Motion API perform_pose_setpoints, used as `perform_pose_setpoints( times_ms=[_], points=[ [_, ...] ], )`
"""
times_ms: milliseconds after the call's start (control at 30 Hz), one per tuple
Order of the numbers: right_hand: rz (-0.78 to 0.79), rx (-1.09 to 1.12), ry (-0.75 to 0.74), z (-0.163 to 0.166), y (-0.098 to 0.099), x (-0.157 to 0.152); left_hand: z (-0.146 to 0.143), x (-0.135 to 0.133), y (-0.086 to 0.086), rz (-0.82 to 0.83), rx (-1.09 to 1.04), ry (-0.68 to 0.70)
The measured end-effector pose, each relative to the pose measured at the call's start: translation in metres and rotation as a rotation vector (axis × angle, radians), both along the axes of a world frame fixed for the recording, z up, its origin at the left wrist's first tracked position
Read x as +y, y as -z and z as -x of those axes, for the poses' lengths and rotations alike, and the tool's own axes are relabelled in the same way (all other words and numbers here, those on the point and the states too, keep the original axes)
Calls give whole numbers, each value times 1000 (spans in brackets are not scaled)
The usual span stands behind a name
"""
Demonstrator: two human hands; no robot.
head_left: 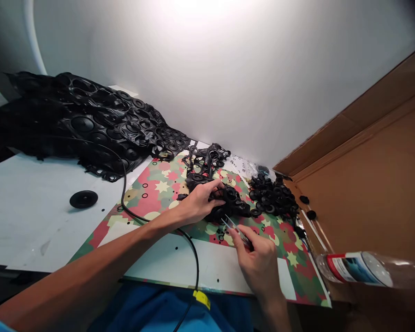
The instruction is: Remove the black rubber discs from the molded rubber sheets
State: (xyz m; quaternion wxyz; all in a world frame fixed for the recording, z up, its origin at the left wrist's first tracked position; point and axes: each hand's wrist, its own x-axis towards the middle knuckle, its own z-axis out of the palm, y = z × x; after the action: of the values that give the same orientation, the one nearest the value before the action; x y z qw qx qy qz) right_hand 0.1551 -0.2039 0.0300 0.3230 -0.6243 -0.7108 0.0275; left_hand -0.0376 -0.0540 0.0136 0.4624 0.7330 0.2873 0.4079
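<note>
A lumpy black rubber sheet with moulded rings [233,196] lies at the middle of the camouflage-patterned mat [162,174]. My left hand [204,198] grips its near side, thumb and fingers curled onto the rubber. Metal tweezers [234,224] are held in my right hand [257,256], their two prongs a little apart. The tips point at the sheet's lower edge; whether they touch it I cannot tell. Small black rings [221,237] are scattered just below the tips. Behind the sheet lies a torn, holed strip of black rubber [210,157].
A big heap of black rubber sheets [100,120] fills the back left. Loose black round parts [273,196] are piled at right, near a cardboard wall [373,184] and plastic bottle [356,269]. A black disc [83,199] lies left. A black cable [123,184] crosses the mat.
</note>
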Motion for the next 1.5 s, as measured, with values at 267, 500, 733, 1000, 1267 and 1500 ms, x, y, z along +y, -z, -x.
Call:
perform_pose_setpoints(
  times_ms=[267, 500, 733, 1000, 1267, 1500],
  points=[
    [-99, -585, -365, -25, -30, 43, 2, 3, 3, -2, 25, 0],
    [-158, -827, -468, -31, -53, 65, 3, 3, 3, -32, 32, 12],
    [74, -829, -503, -32, -64, 78, 3, 3, 5, -56, 65, 1],
    [166, -882, -453, -27, -69, 66, 4, 2, 3, -95, 83, 9],
    [65, -907, -469, -19, -59, 67, 3, 3, 4, -100, 101, 5],
    [107, -773, -514, -35, -59, 56, 5, 6, 8, -97, 106, -20]
  ],
)
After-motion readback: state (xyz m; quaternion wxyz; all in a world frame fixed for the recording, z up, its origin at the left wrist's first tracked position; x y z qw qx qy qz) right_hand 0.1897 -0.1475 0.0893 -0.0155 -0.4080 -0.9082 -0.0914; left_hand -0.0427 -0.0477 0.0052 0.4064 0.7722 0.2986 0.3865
